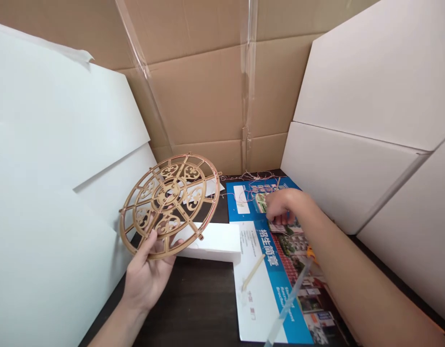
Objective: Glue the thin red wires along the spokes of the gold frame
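Observation:
My left hand (pixel 150 270) grips the lower rim of a round gold openwork frame (pixel 171 191) with scrollwork panels and a ringed centre. The frame is held up at a tilt above the table, thumb on its face and fingers behind. My right hand (pixel 280 206) reaches down over the blue brochure (pixel 255 284), its fingers curled and pointing downward. Whatever lies between those fingertips is hidden. Thin reddish wires (pixel 249 193) run in a loose tangle just beside and beyond this hand.
A white box (pixel 211 241) stands behind the frame. On the brochure lies a pale wooden stick (pixel 253 272). A translucent rod (pixel 287 306) rises by my right forearm, near a partly hidden orange thing (pixel 310 253). Cardboard (pixel 201 96) and white panels (pixel 367 72) enclose the dark table.

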The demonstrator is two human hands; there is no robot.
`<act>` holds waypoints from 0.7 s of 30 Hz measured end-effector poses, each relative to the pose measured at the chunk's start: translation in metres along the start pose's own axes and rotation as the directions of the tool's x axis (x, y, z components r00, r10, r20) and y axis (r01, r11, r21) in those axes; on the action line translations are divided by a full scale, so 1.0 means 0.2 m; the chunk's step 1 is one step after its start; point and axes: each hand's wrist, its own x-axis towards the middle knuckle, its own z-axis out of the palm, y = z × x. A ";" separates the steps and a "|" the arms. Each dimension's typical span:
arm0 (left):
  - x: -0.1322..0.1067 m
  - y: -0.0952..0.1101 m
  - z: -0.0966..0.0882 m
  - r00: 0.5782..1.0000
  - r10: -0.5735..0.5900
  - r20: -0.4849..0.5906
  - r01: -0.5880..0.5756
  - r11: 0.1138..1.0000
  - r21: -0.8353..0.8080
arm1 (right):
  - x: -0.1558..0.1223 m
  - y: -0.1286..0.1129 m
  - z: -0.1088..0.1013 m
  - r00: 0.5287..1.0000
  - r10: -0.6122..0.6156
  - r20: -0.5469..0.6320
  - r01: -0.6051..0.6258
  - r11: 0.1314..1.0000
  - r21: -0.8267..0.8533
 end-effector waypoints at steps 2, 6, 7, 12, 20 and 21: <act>0.00 0.00 0.00 1.000 -0.015 -0.001 0.015 1.000 0.005 | -0.04 -0.01 -0.01 0.999 -0.013 -0.033 0.012 1.000 -0.021; 0.00 -0.01 0.00 1.000 -0.026 0.004 0.026 1.000 0.010 | -0.17 -0.01 -0.10 0.975 -0.045 -0.217 0.022 0.994 -0.105; 0.00 0.00 0.00 1.000 -0.017 -0.002 0.017 1.000 0.008 | -0.20 0.00 -0.12 0.956 -0.051 -0.289 0.015 0.992 -0.126; 0.01 0.00 0.01 0.999 -0.025 -0.045 0.026 0.999 0.026 | -0.35 0.05 -0.19 0.835 -0.041 -0.548 -0.041 0.990 -0.138; 0.00 -0.02 0.01 0.997 -0.044 -0.064 0.049 0.996 0.075 | -0.38 0.12 -0.21 0.730 -0.031 -0.683 0.048 0.999 0.005; 0.00 -0.02 0.01 0.997 -0.047 -0.064 0.053 0.995 0.083 | -0.38 0.12 -0.22 0.703 -0.023 -0.711 0.060 0.998 0.027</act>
